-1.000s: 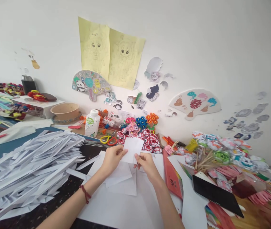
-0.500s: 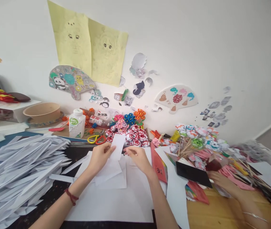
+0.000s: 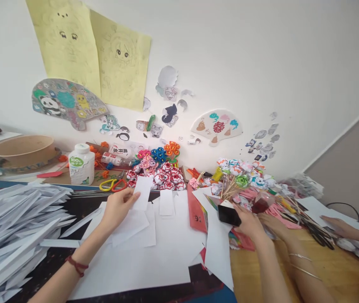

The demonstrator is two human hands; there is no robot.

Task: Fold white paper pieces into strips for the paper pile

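In the head view my left hand (image 3: 120,206) pinches a small rectangular slip of white paper (image 3: 142,194) between thumb and fingers, above the stacked paper. My right hand (image 3: 249,222) is stretched out to the right, its fingers closed around the edge of a black-screened phone (image 3: 229,215). The far side of the phone and some of the fingers are hidden. Another small white slip (image 3: 166,203) lies flat between my hands. Several cut pieces of paper (image 3: 130,224) overlap under my left hand, on large white sheets (image 3: 141,269).
A big heap of folded paper strips (image 3: 18,235) covers the left. Scissors (image 3: 113,184), a white bottle (image 3: 81,165) and craft flowers (image 3: 168,174) stand at the back. A co-worker's hand with bangles (image 3: 275,225) is beside my right arm; another person's hand (image 3: 337,226) is farther right.
My right hand has moved right from near the slip to the phone and taken hold of it. My left hand keeps its slip. The view has turned right.
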